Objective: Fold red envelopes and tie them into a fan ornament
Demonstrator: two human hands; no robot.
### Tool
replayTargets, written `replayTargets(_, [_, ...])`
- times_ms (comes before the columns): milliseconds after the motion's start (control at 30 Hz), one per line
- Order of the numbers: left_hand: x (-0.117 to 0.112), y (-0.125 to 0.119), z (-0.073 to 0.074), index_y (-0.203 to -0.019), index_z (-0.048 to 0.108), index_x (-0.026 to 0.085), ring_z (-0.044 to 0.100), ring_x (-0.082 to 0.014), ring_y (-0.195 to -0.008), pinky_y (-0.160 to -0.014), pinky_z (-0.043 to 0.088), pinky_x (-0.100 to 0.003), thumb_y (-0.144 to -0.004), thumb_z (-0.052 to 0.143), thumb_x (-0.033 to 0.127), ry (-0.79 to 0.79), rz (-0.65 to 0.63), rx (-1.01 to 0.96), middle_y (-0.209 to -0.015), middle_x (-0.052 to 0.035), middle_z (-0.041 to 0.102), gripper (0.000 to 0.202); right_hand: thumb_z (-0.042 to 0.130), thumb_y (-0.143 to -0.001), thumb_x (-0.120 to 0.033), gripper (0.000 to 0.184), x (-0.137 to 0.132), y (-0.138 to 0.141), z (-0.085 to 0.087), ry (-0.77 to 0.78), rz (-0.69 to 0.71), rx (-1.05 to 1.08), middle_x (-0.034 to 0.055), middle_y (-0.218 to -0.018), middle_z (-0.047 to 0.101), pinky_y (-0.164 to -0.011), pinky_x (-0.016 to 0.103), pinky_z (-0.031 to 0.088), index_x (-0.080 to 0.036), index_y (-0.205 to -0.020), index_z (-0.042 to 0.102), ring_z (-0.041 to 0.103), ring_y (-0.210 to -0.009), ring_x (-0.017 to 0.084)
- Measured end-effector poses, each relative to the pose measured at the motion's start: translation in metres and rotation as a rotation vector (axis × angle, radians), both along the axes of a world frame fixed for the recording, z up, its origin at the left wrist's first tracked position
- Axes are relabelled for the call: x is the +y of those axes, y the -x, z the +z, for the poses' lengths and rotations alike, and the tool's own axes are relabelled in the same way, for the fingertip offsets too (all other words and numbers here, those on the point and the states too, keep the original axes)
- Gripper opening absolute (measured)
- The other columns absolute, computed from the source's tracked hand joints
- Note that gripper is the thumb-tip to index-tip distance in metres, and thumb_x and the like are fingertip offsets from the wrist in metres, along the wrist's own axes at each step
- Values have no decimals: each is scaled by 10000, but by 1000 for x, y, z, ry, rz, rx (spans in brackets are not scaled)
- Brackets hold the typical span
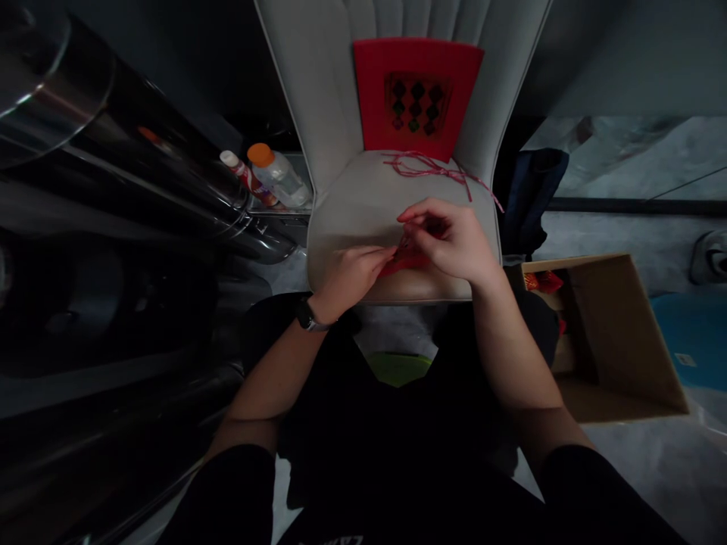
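Both my hands work over the seat of a pale upholstered chair (352, 204). My left hand (352, 274), with a dark watch on its wrist, pinches the left end of a small red item (404, 261). My right hand (451, 238) is closed in a pinch over the same red item, fingers curled at its top. The item is mostly hidden by my fingers; it looks like red paper or foil with a thin string. A bundle of red strings (432, 168) lies farther back on the seat. A red card with a diamond pattern (417, 98) leans against the chair back.
An open cardboard box (613, 341) with red pieces inside sits on the floor at the right. Two bottles (273, 174) stand on a ledge left of the chair. Shiny metal tubes (141, 166) fill the left side. A green object (397, 367) lies below the chair's edge.
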State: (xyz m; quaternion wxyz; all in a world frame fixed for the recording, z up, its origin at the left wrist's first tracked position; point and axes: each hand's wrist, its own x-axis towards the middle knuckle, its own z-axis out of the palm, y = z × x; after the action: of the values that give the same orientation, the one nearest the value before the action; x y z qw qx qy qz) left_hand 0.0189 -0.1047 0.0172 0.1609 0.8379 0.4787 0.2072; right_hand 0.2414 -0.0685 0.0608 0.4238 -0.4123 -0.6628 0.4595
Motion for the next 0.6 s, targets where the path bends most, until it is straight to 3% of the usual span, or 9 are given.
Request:
replayTargets(200, [2, -2, 1, -1288, 757, 250, 771, -221, -1100, -975, 601, -359, -1041, 567, 220, 7, 10, -65, -1236, -58, 794, 313, 759, -886, -340, 202, 2, -7, -5, 28, -4, 89, 10, -818, 693, -694, 288, 569, -233, -1055, 730, 686, -724, 162])
replayTargets(600, [1, -5, 2, -1291, 756, 261, 763, -224, -1140, -1029, 596, -378, -1027, 582, 194, 41, 0, -96, -1255, -53, 787, 323, 772, -893, -351, 230, 1, -6, -3, -7, -37, 57, 7, -826, 676, -708, 298, 574, -243, -1091, 729, 689, -753, 172])
